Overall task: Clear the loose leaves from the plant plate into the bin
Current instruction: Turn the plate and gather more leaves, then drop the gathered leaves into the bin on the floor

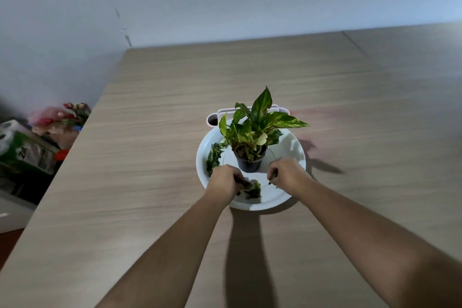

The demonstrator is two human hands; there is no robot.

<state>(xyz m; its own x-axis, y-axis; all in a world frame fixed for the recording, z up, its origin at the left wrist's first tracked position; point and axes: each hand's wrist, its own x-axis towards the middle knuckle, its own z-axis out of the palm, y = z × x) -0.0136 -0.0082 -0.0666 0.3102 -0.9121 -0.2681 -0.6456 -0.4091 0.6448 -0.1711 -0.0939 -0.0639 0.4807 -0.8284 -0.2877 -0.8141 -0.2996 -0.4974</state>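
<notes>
Where pale wall meets wood-grain table (pixel 150 132): white plate (pixel 297 155), both hands' fingers seemingly clenching loose leaves (pixel 252 189).

Wooden table (pixel 155 132); flowers (pixel 66 115) and paper rolls (pixel 7 132) beside it.

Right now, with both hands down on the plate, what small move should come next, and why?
Probably lift both hands and carry their leaves to the bin behind the plant. The left hand is closed on a clump of leaves at the plate's near edge, and the right hand seems to pinch a small piece. More leaves lie on the plate's left side for afterward.
</notes>
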